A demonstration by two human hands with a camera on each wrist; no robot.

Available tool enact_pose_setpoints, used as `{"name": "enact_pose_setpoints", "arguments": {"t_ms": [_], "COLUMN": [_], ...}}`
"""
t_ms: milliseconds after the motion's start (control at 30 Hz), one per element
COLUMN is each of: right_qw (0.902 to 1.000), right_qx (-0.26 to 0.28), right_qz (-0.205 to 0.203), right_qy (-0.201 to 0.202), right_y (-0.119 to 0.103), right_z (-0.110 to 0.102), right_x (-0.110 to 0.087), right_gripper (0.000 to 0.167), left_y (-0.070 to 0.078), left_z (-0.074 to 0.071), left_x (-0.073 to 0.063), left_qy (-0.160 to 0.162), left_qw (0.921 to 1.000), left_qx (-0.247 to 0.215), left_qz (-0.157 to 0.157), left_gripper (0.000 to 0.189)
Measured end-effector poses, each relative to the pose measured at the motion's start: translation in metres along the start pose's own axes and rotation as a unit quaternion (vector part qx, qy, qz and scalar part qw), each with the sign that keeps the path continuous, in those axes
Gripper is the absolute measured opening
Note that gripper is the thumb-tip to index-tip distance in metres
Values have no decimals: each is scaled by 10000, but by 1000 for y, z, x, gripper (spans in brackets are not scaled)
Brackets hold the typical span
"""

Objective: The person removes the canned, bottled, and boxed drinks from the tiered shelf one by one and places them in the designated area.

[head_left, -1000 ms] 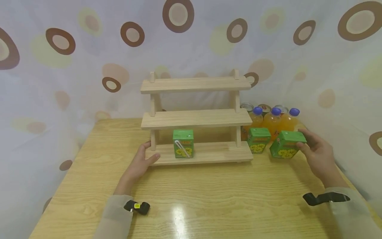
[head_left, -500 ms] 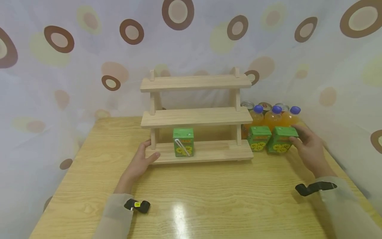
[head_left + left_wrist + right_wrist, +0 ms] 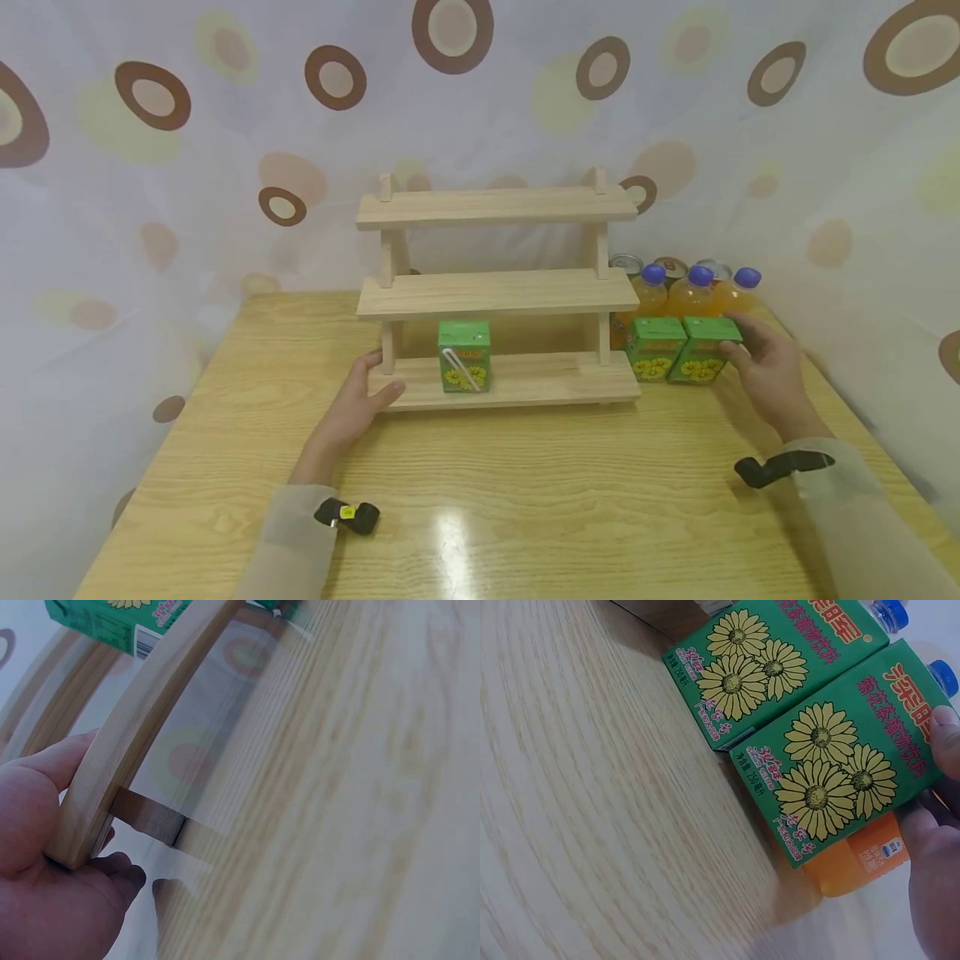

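A three-tier wooden shelf (image 3: pixel 498 292) stands on the table. My left hand (image 3: pixel 358 397) grips the left end of its lowest board (image 3: pixel 124 735), thumb on top and fingers beneath. On that board a green drink carton (image 3: pixel 465 358) with a white straw stands upright. At the right, my right hand (image 3: pixel 768 375) holds another green carton (image 3: pixel 703 350), thumb on its front near the top; some fingers are hidden behind it. This carton (image 3: pixel 832 761), printed with yellow flowers, stands against a matching carton (image 3: pixel 761 667) on its left.
Several orange drink bottles (image 3: pixel 690 293) with blue caps stand behind the two right cartons. Behind them are drink cans (image 3: pixel 670 268). A spotted cloth (image 3: pixel 480 117) hangs behind the wooden table (image 3: pixel 525 492).
My right hand has moved left with its carton, setting it upright beside the other carton and closing the gap. The left hand stays on the shelf.
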State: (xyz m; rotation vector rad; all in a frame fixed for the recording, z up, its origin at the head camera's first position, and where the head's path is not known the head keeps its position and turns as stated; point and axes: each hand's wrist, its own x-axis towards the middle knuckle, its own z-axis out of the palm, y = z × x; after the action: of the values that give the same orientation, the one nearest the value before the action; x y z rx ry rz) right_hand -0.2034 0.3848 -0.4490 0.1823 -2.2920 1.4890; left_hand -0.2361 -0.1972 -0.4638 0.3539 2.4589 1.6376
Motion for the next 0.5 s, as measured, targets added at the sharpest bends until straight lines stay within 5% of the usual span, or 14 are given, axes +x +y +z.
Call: {"name": "enact_pose_setpoints", "arguments": {"t_ms": [500], "right_qw": [9997], "right_qx": [127], "right_qz": [188], "right_qy": [-16], "right_y": [9], "right_z": [3], "right_x": [0], "right_gripper": [48], "left_y": [2], "left_z": [1], "left_x": [0], "left_qy": [13], "left_qw": [10000], "left_qx": [-23], "left_qz": [-83], "left_gripper": [66]}}
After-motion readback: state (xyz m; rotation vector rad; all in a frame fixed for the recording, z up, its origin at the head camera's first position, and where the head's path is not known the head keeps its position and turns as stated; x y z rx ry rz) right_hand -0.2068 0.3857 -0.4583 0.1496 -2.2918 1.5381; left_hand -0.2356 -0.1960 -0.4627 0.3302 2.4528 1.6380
